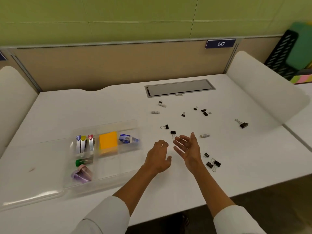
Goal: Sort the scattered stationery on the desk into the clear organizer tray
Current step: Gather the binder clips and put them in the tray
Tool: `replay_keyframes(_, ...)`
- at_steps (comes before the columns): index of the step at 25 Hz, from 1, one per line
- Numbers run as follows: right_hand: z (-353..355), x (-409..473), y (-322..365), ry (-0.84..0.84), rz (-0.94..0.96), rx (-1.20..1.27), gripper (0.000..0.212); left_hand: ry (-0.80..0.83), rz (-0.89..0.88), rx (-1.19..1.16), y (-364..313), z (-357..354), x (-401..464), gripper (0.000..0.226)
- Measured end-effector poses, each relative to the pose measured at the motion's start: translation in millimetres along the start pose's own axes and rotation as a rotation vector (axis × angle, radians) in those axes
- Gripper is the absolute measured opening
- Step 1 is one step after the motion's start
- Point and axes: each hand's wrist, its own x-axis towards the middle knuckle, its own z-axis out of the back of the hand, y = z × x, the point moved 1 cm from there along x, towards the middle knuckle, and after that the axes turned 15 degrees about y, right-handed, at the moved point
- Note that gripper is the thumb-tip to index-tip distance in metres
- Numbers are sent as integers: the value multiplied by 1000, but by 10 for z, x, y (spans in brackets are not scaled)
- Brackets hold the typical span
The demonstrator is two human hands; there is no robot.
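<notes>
On the left of the white surface (50, 119) sits the clear organizer tray (128, 168). Its far-left compartment holds three staplers (83, 144) lying side by side, with blue, yellow and red ends. Nearer in the same column lie a green-capped item (79, 162) and a lilac, blurred object (82, 173) that I cannot identify. The middle compartment holds an orange sticky-note pad (108, 144), and the far-right compartment a blue staple box (125, 138). The near compartments on the right look bare.

Just right of the tray, the left hand (158, 157) hangs palm down over the surface, fingers loosely curled, holding nothing that can be seen. Beside it the right hand (186, 147) is spread wide, palm turned up and leftward, empty. Both sleeves are white.

A small binder clip (173, 133) lies just beyond the right hand's fingertips, and another clip (165, 127) a little farther left. Far from the hands lie two small white pieces (162, 104) (155, 112). To the right, a group of four little clips (203, 111) is scattered, and a small white tube (205, 135) lies near the right hand. Three clips (213, 163) cluster near the right wrist. Farthest right, a larger binder clip (243, 124) lies alone.
</notes>
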Motion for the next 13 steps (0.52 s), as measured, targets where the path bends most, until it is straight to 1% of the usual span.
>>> replay_keyframes(3,330,104,58,43,-89,90,63,79,248,61,-70,-125,230,57)
replay_keyframes(4,408,139,68,63,-117,121,66,92,305,83,-71,-140,269,52)
replay_keyframes(6,511,193,77,112,-167,198,71,98,363,120,-55,-165,317,36)
replay_keyframes(8,577,206,87,165,-209,276,75,87,377,114,-64,-188,340,22)
replay_keyframes(10,623,209,92,192,-237,317,78,48,372,69,-96,-197,346,13)
replay_keyframes(11,631,207,88,195,-247,321,79,11,355,32,-130,-183,348,11)
replay_keyframes(13,632,202,69,184,-260,309,78,-94,251,-68,-278,-125,363,17)
